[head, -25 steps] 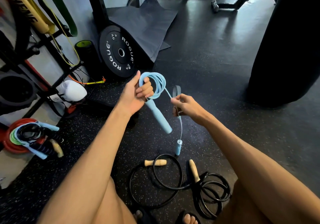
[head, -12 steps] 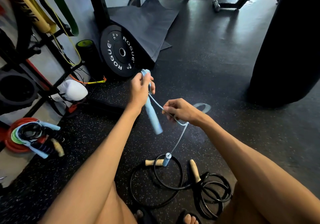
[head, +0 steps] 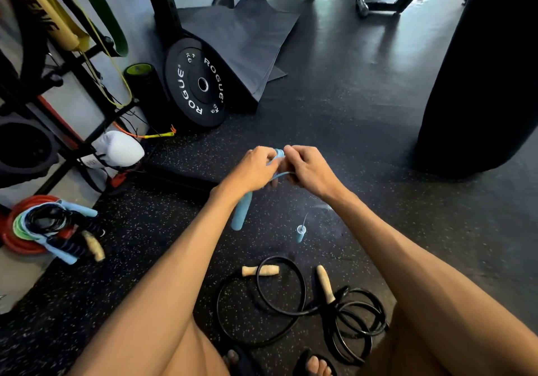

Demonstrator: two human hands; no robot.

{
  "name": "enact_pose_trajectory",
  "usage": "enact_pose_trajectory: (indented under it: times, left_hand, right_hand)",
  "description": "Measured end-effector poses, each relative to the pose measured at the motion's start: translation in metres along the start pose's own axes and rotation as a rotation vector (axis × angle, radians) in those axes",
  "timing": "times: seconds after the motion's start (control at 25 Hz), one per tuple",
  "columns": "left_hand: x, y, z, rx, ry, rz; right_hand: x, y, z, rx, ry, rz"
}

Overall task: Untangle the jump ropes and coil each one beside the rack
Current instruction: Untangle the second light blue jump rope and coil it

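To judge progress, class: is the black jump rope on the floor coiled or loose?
Loose: the black jump rope sprawls in uneven, overlapping loops, its wooden handles lying apart.

Held rope (head: 278,161) above floor rope (head: 305,303); coiled ropes (head: 49,227) far left.

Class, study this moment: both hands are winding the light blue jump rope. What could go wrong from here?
1. The loose light blue handle dangles near the black jump rope with wooden handles; swinging, it might snag there.
2. The left hand and right hand pinch the coiled light blue plastic jump rope; a slip may let loops spring open.
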State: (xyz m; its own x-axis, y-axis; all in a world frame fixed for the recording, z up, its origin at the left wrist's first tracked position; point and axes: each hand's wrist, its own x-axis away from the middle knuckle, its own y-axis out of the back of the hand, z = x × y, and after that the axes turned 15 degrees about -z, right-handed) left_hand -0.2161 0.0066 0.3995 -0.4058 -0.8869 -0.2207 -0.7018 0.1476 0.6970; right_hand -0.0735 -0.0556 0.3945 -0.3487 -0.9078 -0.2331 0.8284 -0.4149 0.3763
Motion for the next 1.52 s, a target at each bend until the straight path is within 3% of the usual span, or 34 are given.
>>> enact_pose_trajectory:
  times: [0.2, 0.4, 0.56, 0.72, 0.88, 1.0, 1.12, 1.28, 1.4, 1.52]
  left_hand:
    - [0.006, 0.003, -0.014, 0.307, 0.287, 0.371]
    - [0.003, 0.016, -0.009, 0.794, 0.382, 0.417]
    - [-0.009, 0.033, 0.000, 1.238, 0.465, 0.199]
    - [-0.016, 0.049, 0.013, 1.306, 0.515, -0.061]
    - [-0.022, 0.044, 0.031, 1.393, 0.653, -0.350]
    - [-0.024, 0.044, 0.044, 1.480, 0.716, -0.480]
    - [-0.025, 0.043, 0.044, 1.523, 0.738, -0.586]
    - [-0.034, 0.035, 0.044, 1.351, 0.678, -0.679]
    - [-0.033, 0.025, 0.044, 0.841, 0.454, -0.672]
    - [-0.021, 0.019, 0.037, 0.374, 0.229, -0.478]
  right_hand:
    - [-0.013, 0.006, -0.014, -0.005, -0.011, -0.207]
    - [-0.012, 0.009, -0.018, -0.200, -0.140, -0.184]
    - [-0.002, 0.009, -0.026, -0.275, -0.364, 0.074]
    - [0.002, 0.011, -0.031, -0.128, -0.398, 0.291]
    - [0.007, 0.008, -0.030, -0.037, -0.350, 0.321]
    - [0.009, 0.009, -0.029, 0.010, -0.334, 0.266]
    - [0.009, 0.011, -0.031, 0.068, -0.365, 0.346]
    - [0.011, 0.009, -0.029, 0.112, -0.239, 0.434]
    - [0.008, 0.004, -0.019, 0.014, -0.111, 0.376]
    - [0.007, 0.004, -0.007, -0.044, 0.025, 0.280]
